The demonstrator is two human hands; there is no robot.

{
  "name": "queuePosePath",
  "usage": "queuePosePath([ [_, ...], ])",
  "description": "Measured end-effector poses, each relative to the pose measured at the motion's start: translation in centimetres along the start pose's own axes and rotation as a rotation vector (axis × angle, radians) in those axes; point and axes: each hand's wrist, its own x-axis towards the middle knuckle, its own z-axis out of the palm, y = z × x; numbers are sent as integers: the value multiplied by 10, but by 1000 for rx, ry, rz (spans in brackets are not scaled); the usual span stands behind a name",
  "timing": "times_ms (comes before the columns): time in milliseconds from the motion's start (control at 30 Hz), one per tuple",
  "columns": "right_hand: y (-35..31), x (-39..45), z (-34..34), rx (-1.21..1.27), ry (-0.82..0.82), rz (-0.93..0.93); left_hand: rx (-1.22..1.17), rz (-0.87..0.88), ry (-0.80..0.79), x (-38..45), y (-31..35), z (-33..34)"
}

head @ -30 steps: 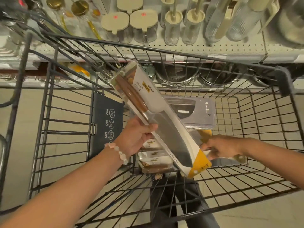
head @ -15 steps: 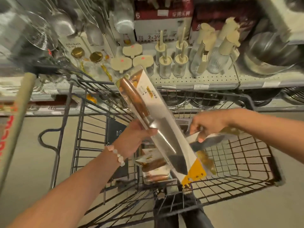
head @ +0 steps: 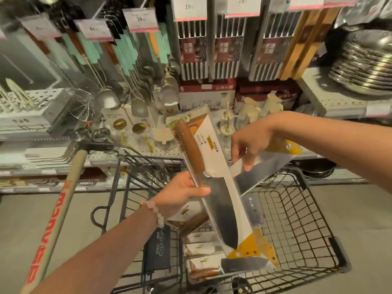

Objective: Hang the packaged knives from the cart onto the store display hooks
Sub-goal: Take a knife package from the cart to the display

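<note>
My left hand [head: 182, 193] grips a packaged cleaver [head: 214, 187] with a brown wooden handle, tilted with the handle end up and the yellow card corner down, above the black wire cart [head: 297, 219]. My right hand [head: 249, 143] holds a second packaged knife [head: 267, 164] by its handle end, its blade pointing right, just behind the first pack. Several more packaged knives [head: 212, 264] lie stacked in the cart bottom. The display hooks [head: 140, 39] carry hanging utensils and price tags high on the shelf wall.
Steel ladles and a strainer [head: 84, 107] hang at left. Boxed goods [head: 206, 94] and glass dispensers [head: 250, 111] stand on the middle shelf, stacked steel plates [head: 364, 71] at upper right. The cart's push bar [head: 55, 213] runs down the left.
My view has tilted up from the cart to the shelves. My right hand has lifted a second packaged knife out of the cart, up beside the one in my left hand.
</note>
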Motion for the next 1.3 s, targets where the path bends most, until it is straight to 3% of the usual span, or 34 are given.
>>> queuePosePath([
  [233, -42, -33, -26, -70, 55, 122, 9, 52, 101, -24, 32, 6],
  [567, -128, -101, -83, -609, 299, 292, 74, 325, 257, -59, 114, 14],
  [933, -186, -195, -113, -1067, 958, 411, 68, 583, 372, -93, 190, 25],
  [1133, -195, -220, -115, -869, 1357, 285, 83, 731, 463, -116, 226, 30],
  [1300, -203, -236, -119, -632, 1547, 68, 75, 820, 525, -136, 258, 32],
])
